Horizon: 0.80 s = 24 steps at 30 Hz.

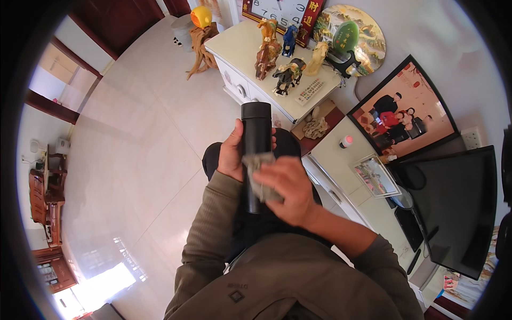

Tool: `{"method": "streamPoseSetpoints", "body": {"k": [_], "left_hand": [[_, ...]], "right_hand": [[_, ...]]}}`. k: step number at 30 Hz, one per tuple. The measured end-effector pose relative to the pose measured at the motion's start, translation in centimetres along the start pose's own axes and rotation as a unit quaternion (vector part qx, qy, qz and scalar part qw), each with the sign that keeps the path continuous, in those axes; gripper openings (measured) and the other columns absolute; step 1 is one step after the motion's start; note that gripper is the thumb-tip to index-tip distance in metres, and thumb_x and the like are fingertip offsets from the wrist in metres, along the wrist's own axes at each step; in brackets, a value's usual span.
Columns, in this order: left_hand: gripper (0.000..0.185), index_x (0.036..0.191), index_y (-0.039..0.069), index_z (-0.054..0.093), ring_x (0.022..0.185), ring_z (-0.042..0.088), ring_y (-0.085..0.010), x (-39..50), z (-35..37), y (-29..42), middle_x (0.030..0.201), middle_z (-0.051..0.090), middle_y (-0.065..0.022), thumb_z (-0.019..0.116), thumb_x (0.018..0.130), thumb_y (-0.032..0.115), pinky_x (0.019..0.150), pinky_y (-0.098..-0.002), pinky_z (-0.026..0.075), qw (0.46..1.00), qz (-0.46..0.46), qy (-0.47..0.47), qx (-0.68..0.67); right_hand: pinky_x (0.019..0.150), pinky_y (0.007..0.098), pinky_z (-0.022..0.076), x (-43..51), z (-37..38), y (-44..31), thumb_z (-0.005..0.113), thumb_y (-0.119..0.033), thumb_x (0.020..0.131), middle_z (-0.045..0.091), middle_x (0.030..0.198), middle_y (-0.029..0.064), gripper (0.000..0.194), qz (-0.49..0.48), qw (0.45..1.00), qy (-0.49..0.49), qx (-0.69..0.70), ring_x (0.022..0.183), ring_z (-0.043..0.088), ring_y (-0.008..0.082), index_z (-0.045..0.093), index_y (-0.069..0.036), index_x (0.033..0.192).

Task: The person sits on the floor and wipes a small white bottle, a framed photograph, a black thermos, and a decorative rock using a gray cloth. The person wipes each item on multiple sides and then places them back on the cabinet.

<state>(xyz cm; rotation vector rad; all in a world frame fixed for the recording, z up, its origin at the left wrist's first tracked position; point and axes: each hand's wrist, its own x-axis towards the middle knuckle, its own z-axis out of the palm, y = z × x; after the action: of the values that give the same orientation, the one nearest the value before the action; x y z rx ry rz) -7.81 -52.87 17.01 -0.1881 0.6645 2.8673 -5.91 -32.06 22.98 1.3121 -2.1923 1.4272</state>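
Note:
A black cylindrical bottle (257,134), probably a vacuum flask with its lid on, lies along my lap with its lid end pointing away from me. My left hand (231,154) grips it from the left side, the thumb along its wall and fingertips showing at the right edge. Against the lower half of the bottle, my right hand (290,188) presses a crumpled greyish cloth (260,172). That hand and the cloth are blurred. The cloth covers part of the bottle's wall.
To the right stands a white cabinet (232,46) carrying several horse figurines (289,76) and a remote control (310,91). A low white TV stand (340,168) holds a framed photo (376,176) and a television (452,212). A root-wood stand (202,48) rests on the tiled floor (132,132).

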Motion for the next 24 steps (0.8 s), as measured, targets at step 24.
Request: {"method": "streamPoseSetpoints", "body": {"k": [24], "left_hand": [[0.071, 0.146, 0.009, 0.061, 0.098, 0.073, -0.0298, 0.8, 1.5, 3.5, 0.122, 0.072, -0.0124, 0.049, 0.109, 0.070, 0.086, -0.0501, 0.065, 0.975, 0.114, 0.186, 0.041]], "right_hand": [[0.096, 0.0365, 0.0557, -2.7, -1.9, -1.1, 0.077, 0.006, 0.078, 0.073, 0.118, 0.0135, 0.048, 0.117, 0.984, 0.003, 0.133, 0.108, 0.070, 0.0264, 0.075, -0.001, 0.126]]}}
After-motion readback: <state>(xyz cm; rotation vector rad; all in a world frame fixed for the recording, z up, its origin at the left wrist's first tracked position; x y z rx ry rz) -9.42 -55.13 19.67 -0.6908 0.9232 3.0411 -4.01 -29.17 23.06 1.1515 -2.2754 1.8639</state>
